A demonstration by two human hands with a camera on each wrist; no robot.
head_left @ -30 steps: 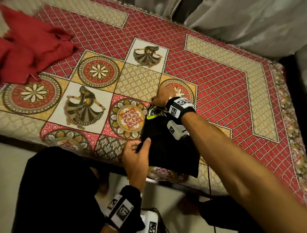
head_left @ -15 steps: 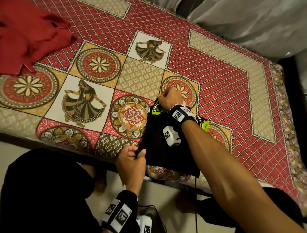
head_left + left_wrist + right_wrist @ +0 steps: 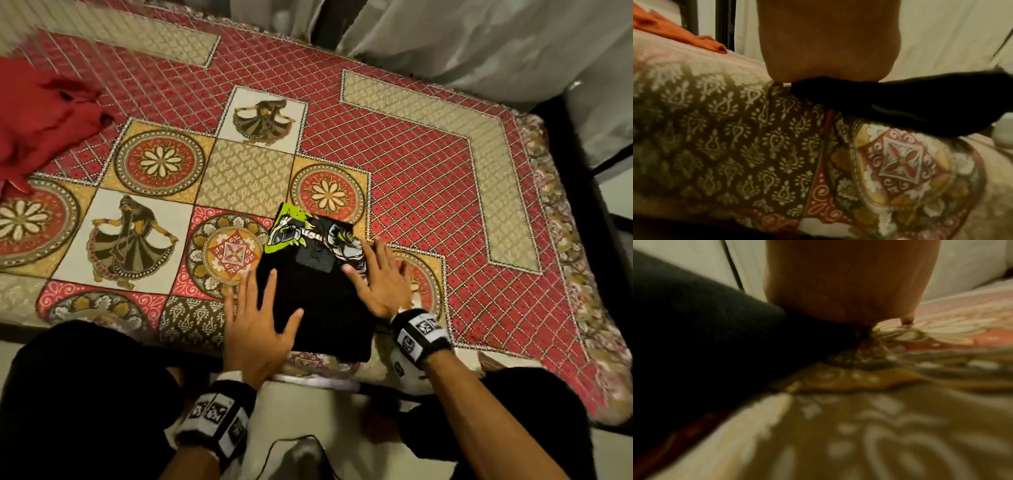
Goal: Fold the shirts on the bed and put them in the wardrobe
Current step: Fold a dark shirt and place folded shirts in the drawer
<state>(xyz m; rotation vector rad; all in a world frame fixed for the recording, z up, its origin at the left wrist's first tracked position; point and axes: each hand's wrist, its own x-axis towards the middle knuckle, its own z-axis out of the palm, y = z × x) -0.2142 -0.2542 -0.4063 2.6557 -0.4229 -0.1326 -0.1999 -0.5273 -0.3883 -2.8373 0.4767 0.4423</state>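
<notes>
Shirts: two counted on the bed (image 3: 428,178), which is the largest item in view, one in number, covered with a red, gold and cream patterned spread.

Red shirt (image 3: 41,123): one, lying crumpled and unfolded at about ten o'clock from the centre of the bed, well apart from both hands.

Black shirt (image 3: 318,294): one, folded into a compact rectangle near the front edge of the bed at about six o'clock. A green, white and grey print (image 3: 308,233) shows along its far end; its near end reaches to about the mattress edge.

Hands: two, both bare, each with a black-and-white wrist band.

Left hand (image 3: 258,329): laid palm down at the eight o'clock side of the black shirt. Fingers straight and spread, pointing toward twelve o'clock; the thumb and inner fingers lie on the black cloth, the outer fingers on the spread. Nothing is grasped. The left wrist view confirms the palm pressed flat against the edge of the black cloth.

Right hand (image 3: 380,284): laid palm down at the three o'clock side of the black shirt. Fingers straight and fanned toward twelve o'clock; the thumb and the finger next to it touch the shirt near the print, the remainder rest on the spread. Nothing is grasped.

White curtains (image 3: 479,41): hanging beyond the bed from twelve to two o'clock; number cannot be told.
</notes>
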